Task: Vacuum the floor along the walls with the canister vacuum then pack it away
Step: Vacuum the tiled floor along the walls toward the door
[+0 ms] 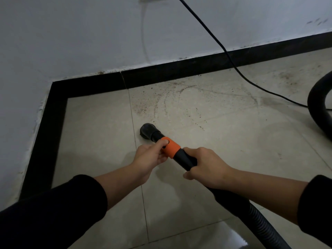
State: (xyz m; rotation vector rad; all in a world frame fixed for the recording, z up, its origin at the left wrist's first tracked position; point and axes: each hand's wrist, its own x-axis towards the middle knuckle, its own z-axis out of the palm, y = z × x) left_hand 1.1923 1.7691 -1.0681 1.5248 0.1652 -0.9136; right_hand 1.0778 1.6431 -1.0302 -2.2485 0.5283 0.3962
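A black vacuum wand with an orange collar (pixel 171 147) points down at the beige tiled floor, and its round black nozzle (pixel 149 131) sits on the tiles near a corner. My left hand (pixel 152 157) pinches the orange collar, thumb on its button. My right hand (pixel 206 166) grips the black tube just behind the collar. The ribbed black hose (pixel 260 221) runs back from my right hand to the lower right. The canister itself is out of view.
A black skirting board (pixel 179 69) lines the white walls, which meet in a corner at the left. Brown dirt specks and swirl marks (pixel 170 103) lie on the tiles ahead. A black power cord (pixel 224 49) hangs down the wall and crosses the floor. A hose loop (pixel 316 105) curves at the right edge.
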